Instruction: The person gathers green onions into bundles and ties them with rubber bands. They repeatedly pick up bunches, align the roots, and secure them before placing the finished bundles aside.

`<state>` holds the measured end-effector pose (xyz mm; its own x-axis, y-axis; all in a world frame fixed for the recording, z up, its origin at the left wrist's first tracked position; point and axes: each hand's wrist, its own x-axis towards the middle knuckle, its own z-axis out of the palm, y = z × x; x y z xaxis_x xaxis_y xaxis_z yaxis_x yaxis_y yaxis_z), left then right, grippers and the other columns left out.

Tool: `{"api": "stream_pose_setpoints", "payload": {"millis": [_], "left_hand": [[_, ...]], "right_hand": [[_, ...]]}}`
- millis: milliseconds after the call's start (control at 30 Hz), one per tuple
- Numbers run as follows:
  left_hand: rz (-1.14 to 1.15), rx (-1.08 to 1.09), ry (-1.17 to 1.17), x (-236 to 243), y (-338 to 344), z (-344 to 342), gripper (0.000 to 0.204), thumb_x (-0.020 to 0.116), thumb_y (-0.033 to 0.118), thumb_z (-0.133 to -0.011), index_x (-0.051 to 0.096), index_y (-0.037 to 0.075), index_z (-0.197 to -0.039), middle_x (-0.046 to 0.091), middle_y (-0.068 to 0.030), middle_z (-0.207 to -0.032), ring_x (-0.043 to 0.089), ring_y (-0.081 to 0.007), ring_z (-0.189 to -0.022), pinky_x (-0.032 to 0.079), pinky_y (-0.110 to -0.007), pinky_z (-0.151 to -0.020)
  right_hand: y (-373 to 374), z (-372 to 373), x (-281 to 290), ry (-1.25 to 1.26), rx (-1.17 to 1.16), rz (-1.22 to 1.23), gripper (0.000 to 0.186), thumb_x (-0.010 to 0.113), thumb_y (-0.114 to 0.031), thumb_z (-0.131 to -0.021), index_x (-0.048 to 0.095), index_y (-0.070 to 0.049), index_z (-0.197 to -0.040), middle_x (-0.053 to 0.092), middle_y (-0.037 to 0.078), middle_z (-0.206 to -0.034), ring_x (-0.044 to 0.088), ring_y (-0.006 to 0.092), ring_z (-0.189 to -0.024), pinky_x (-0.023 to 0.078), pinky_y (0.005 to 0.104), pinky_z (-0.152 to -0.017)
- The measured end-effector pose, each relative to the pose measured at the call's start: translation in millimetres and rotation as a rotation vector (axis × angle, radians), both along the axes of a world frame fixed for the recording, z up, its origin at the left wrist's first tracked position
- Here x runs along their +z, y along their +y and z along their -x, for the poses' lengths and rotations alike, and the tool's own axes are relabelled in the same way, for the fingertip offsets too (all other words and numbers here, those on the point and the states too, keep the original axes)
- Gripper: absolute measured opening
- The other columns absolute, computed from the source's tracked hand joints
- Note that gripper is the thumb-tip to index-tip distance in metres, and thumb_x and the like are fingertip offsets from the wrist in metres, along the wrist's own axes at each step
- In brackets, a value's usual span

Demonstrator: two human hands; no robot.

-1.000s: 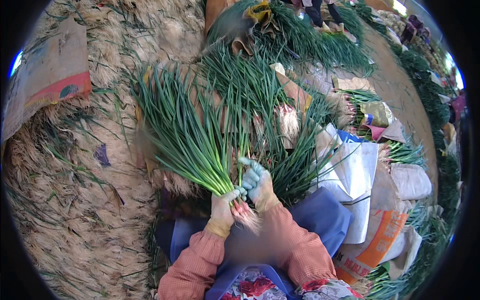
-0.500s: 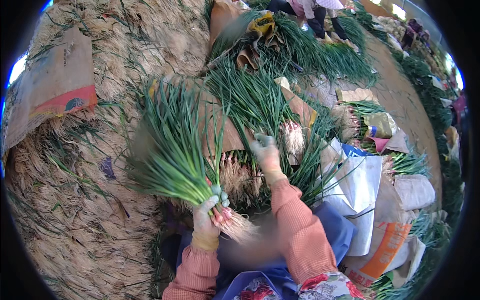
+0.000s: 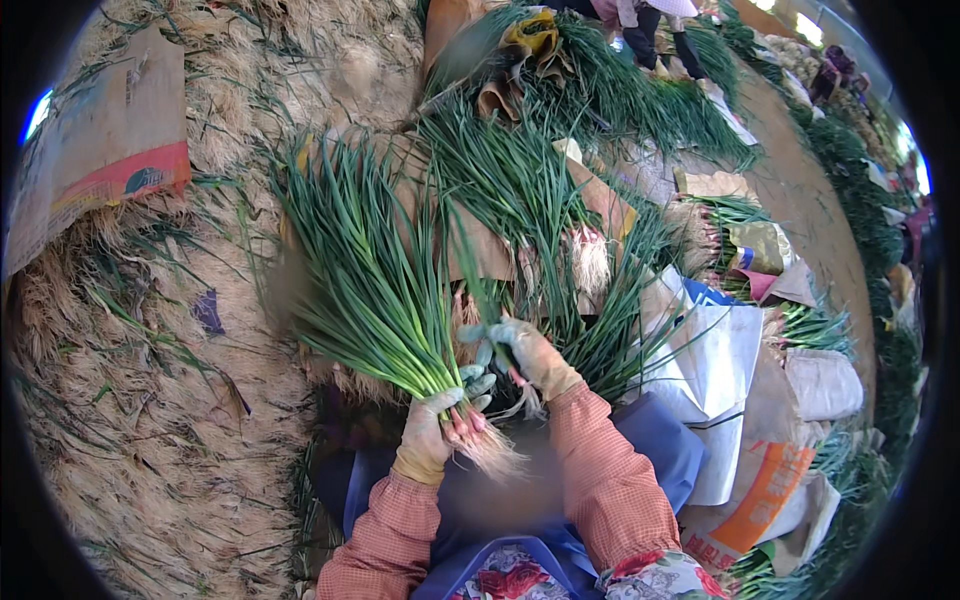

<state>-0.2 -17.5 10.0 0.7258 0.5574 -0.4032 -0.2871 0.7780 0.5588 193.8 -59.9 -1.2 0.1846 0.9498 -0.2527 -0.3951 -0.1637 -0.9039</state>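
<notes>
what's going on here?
A person in gloves is handling scallions. The left hand grips a large bunch of scallions near its pale roots, leaves fanning away from the body. Close beside it, the right hand holds a thin scallion piece, apart from the bunch's roots. More scallions lie just ahead, and a white sheet lies to the right. Another person is partly visible farther off.

Tan floor strip point(image 3: 812, 205) curving down right side; bright patches point(image 3: 808, 30) upper right; bluish-white glare point(image 3: 39, 114) far left.
</notes>
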Motion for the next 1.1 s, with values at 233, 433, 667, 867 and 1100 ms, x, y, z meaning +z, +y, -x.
{"api": "stream_pose_setpoints", "payload": {"millis": [233, 433, 667, 867, 1100], "left_hand": [[0.001, -0.052, -0.017, -15.6, 2.8, 19.9, 0.050, 0.054, 0.011, -0.082, 0.046, -0.005, -0.128, 0.066, -0.0242, -0.098, 0.065, -0.0280, -0.066, 0.057, -0.038, -0.065], [0.104, -0.066, -0.026, -35.2, 6.2, 30.9, 0.032, 0.056, 0.012, -0.080, 0.056, -0.006, -0.106, 0.067, -0.0224, -0.079, 0.063, -0.0289, -0.056, 0.056, -0.039, -0.061], [0.177, -0.129, -0.133, -49.0, 10.3, 37.8, 0.038, 0.055, 0.017, -0.082, 0.057, -0.009, -0.110, 0.067, -0.0238, -0.091, 0.065, -0.0300, -0.061, 0.057, -0.042, -0.065], [0.193, -0.150, -0.145, -45.7, 11.6, 39.3, 0.035, 0.054, 0.017, -0.081, 0.060, -0.010, -0.103, 0.067, -0.0211, -0.084, 0.065, -0.0289, -0.061, 0.057, -0.039, -0.064], [0.120, -0.172, -0.008, -25.5, 16.5, 29.2, 0.046, 0.053, 0.009, -0.080, 0.051, -0.008, -0.123, 0.068, -0.0190, -0.094, 0.064, -0.0249, -0.064, 0.056, -0.036, -0.060]], "right_hand": [[-23.5, 32.0, 1.8, 0.393, 0.093, 0.187, 0.030, 0.060, -0.012, -0.090, 0.056, -0.003, -0.119, 0.044, -0.007, -0.063, 0.039, 0.0046, -0.048, 0.030, 0.0203, -0.042], [-16.7, 56.3, -22.1, 0.628, 0.133, 0.010, 0.033, 0.058, -0.002, -0.089, 0.048, 0.003, -0.120, 0.053, 0.002, -0.075, 0.051, 0.0102, -0.062, 0.049, 0.0266, -0.060], [-19.2, 56.1, -8.2, 0.417, 0.093, -0.028, 0.036, 0.061, 0.001, -0.086, 0.049, 0.000, -0.120, 0.056, 0.002, -0.077, 0.054, 0.0110, -0.067, 0.048, 0.0261, -0.065], [-5.2, 41.9, -13.3, 0.133, 0.384, -0.071, 0.020, 0.063, -0.005, -0.088, 0.057, -0.001, -0.106, 0.059, 0.000, -0.080, 0.055, 0.0090, -0.070, 0.046, 0.0245, -0.066], [-6.5, 45.1, -34.9, -1.046, -0.021, -0.109, 0.025, 0.062, -0.016, -0.086, 0.062, -0.007, -0.108, 0.067, 0.016, -0.080, 0.065, 0.0185, -0.072, 0.051, 0.0323, -0.072]]}}
